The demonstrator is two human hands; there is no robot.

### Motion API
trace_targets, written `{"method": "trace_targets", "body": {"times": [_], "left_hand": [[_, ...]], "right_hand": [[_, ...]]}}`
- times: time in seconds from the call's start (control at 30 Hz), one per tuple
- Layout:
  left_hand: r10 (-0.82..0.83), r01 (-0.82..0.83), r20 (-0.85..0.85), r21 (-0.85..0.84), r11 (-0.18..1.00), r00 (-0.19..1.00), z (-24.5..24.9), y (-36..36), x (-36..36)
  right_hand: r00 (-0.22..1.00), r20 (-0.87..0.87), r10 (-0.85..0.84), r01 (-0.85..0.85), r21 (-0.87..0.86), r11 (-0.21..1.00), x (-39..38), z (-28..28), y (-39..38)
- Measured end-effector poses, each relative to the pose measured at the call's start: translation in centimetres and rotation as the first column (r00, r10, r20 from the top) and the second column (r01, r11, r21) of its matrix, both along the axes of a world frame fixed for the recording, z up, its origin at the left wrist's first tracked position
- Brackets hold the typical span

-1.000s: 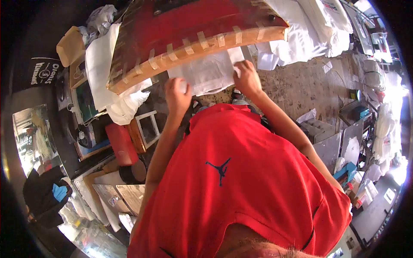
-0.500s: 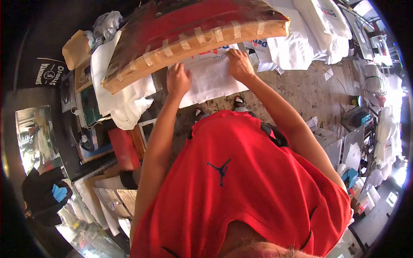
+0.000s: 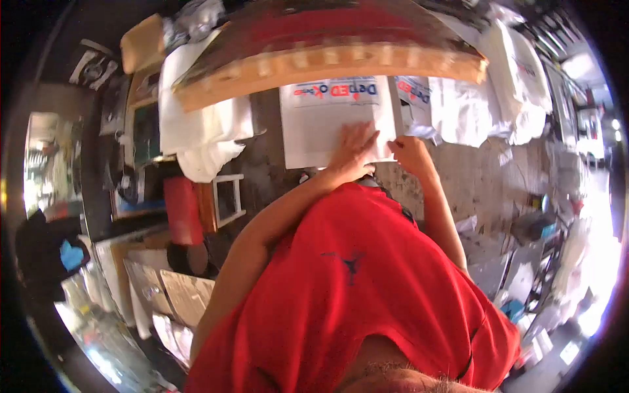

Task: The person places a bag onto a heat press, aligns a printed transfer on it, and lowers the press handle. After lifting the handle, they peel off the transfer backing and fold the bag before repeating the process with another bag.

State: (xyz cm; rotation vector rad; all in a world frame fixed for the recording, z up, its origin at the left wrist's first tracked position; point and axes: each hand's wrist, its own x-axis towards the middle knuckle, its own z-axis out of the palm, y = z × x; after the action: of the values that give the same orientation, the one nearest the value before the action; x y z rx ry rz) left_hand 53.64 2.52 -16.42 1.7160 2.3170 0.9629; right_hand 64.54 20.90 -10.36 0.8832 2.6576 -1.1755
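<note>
A white sheet (image 3: 314, 124) with blue and red lettering lies in front of me, its far part under the overhanging frame. My left hand (image 3: 354, 149) is flat on its lower right part, fingers stretched out and slightly blurred. Beside it, my right hand (image 3: 414, 156) is closed, with thumb and fingertips pinching at the sheet's right edge. Above the sheet juts a large red frame (image 3: 327, 60) with a wooden edge and strips of tape along it.
White printed pieces (image 3: 462, 111) hang in a pile to the right of the sheet. More white material (image 3: 206, 131) drapes on the left, near a red box-like object (image 3: 183, 209) and a small white frame (image 3: 229, 200). Shelves with clutter (image 3: 524, 262) line the right side.
The sheet lies nearer and shows more lettering. My left hand has moved right, from the sheet's left side to its lower right. My right hand has come down to the right edge.
</note>
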Motion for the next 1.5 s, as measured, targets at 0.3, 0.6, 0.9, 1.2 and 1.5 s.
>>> {"method": "trace_targets", "body": {"times": [0.3, 0.6, 0.9, 1.2, 1.5], "left_hand": [[0.061, -0.145, 0.493, 0.133, 0.981, 0.868, 9.9, -11.0, -4.7], [0.357, -0.799, 0.729, 0.438, 0.412, 0.584, 14.7, -39.0, -8.4], [0.614, -0.967, 0.773, 0.249, -0.059, 0.161, 16.1, -52.5, -12.0], [-0.333, -0.996, 0.939, 0.074, -0.044, 0.085, 2.8, -56.0, -19.9], [-0.321, -0.994, 0.942, -0.107, -0.004, -0.1, 0.0, -44.9, -28.8]], "right_hand": [[0.97, -0.132, -0.205, 0.162, -0.277, 0.947, -2.2, 2.4, 3.7], [0.9, -0.378, 0.218, -0.39, -0.472, 0.79, -14.3, -1.2, -10.3], [0.769, -0.373, 0.519, -0.545, 0.04, 0.837, -27.3, 5.6, -30.9], [0.531, -0.734, 0.423, -0.324, 0.286, 0.902, -42.4, 20.4, -41.0], [0.651, -0.696, 0.304, 0.118, 0.488, 0.865, -51.2, 7.1, -34.0]]}}
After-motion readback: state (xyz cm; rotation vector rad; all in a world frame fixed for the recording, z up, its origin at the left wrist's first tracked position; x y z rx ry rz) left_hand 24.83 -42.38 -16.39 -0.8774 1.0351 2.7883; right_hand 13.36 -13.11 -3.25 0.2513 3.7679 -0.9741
